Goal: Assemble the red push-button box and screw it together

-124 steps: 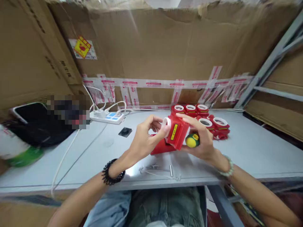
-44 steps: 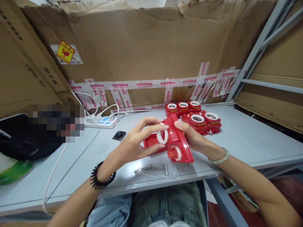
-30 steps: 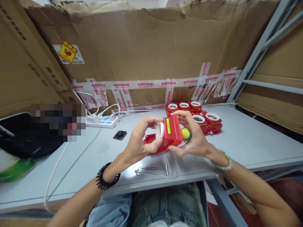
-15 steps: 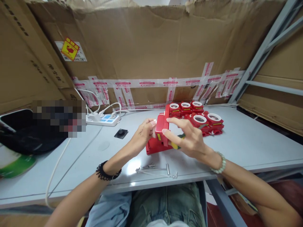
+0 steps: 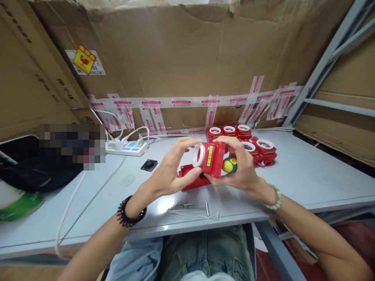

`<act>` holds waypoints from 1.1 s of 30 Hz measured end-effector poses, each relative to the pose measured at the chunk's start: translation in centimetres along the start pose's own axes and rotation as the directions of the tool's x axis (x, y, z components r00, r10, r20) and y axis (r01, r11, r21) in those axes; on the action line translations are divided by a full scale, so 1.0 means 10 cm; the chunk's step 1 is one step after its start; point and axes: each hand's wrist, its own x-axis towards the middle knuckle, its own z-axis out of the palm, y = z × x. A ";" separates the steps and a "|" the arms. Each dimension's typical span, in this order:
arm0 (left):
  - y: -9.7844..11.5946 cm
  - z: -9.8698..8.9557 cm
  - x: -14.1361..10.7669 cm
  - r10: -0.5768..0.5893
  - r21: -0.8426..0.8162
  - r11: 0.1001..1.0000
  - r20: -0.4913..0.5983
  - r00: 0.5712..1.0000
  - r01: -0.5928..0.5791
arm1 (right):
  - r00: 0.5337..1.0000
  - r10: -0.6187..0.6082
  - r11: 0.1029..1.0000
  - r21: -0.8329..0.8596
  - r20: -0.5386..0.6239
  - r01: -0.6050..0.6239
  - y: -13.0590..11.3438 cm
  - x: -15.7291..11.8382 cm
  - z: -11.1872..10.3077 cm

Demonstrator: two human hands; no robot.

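Observation:
Both hands hold a red housing (image 5: 215, 158) with a white ring (image 5: 199, 155) facing left, raised just above the table. My left hand (image 5: 172, 168) grips the ring end, thumb below and fingers above. Around the flanged right end curl the fingers of my right hand (image 5: 244, 166). A green-and-yellow tool handle (image 5: 230, 165), like a screwdriver's, sits between that flange and my right palm; the rest of it is hidden. Under and behind the housing lies a red base piece (image 5: 190, 185), partly covered by my hands.
Several red housings with white rings (image 5: 265, 144) stand at the back right. A metal T-shaped tool (image 5: 207, 209), small screws (image 5: 186, 205) and a white cord lie near the front edge. A black square part (image 5: 149, 165) and a power strip (image 5: 131, 148) are at left.
The housing has been lifted and turned, so its white ring and yellow label now show. My left hand has opened wider around the ring; my right hand has wrapped around the flange.

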 end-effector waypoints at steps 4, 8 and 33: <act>0.02 -0.06 0.03 0.055 0.024 0.998 0.040 0.998 -0.056 | 0.999 0.045 0.998 0.046 0.016 -0.046 0.01 0.01 -0.02; 0.01 -0.03 0.01 -0.058 -0.001 0.998 0.017 0.998 0.058 | 0.997 -0.064 0.997 0.040 0.036 0.063 0.04 0.00 -0.01; 0.04 -0.01 0.03 0.034 0.148 0.989 -0.158 0.987 -0.011 | 0.993 0.118 0.984 0.135 -0.013 -0.115 -0.07 -0.03 0.02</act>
